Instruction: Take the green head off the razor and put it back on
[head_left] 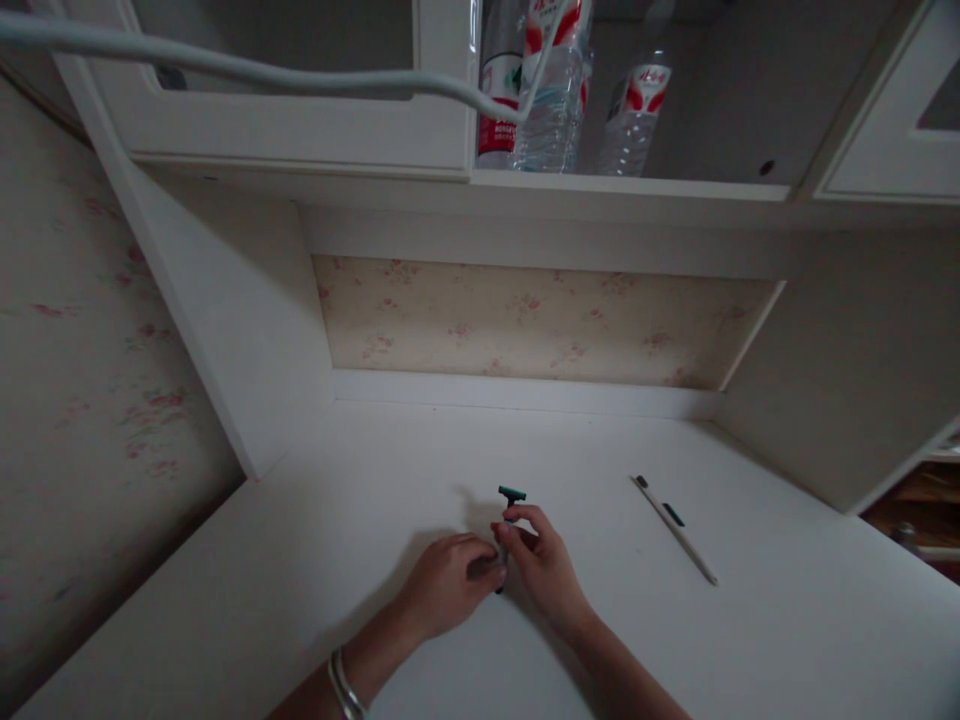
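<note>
Razor (pixel 512 493): held mid-bench (pixel 225 610), green head toward the back edge; contact with the bench cannot be told.
Left hand (pixel 452 585): lower handle being pinched, fingers curled in.
Right hand (pixel 547 572): neck nipped by the fingertips, just under the head.
Handling: likely light, stiff, perhaps slick; best gripped by the handle, blade avoided.
White pen (pixel 681 535): laid toward the right edge.

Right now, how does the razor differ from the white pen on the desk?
The razor is held by the left hand and right hand; the pen lies on the desk, touched by neither. The razor has a green head set crosswise, while the pen is mostly white and straight. Both look long and slender.
</note>
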